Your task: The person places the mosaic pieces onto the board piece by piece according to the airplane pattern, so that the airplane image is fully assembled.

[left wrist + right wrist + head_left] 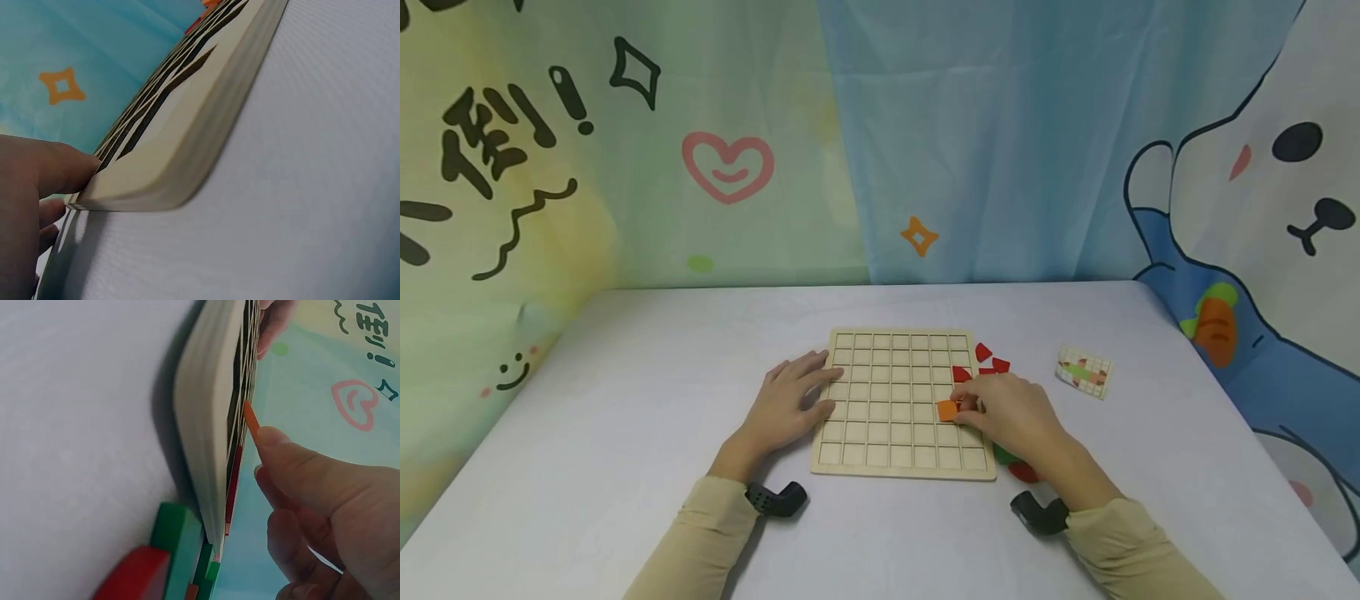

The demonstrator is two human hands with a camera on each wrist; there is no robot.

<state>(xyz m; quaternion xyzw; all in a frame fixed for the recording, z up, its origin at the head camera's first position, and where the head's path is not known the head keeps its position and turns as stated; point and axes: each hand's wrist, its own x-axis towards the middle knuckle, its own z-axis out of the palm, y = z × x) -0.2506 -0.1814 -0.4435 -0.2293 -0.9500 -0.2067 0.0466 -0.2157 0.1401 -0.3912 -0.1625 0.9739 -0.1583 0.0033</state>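
Observation:
A pale wooden grid board (880, 477) lies on the white table. My left hand (793, 400) rests at its left edge, fingers extended; in the left wrist view the nearest fingertip (81, 175) touches the board's top near a corner. With thumb and fingertips my right hand (1011, 412) pinches an orange square tile (947, 411) over the grid's right part. The right wrist view shows this orange tile (250, 419) tilted, its far edge right at the grid. A red tile (961, 374) with a curved side lies on the board just beyond these fingers.
Several red pieces (983, 352) lie off the board's upper right edge. Beside its lower right, partly under my right arm, are a green piece (1004, 455) and a red piece (1023, 472). A small pattern card (1083, 372) lies farther right. Printed curtains (992, 167) hang behind the table.

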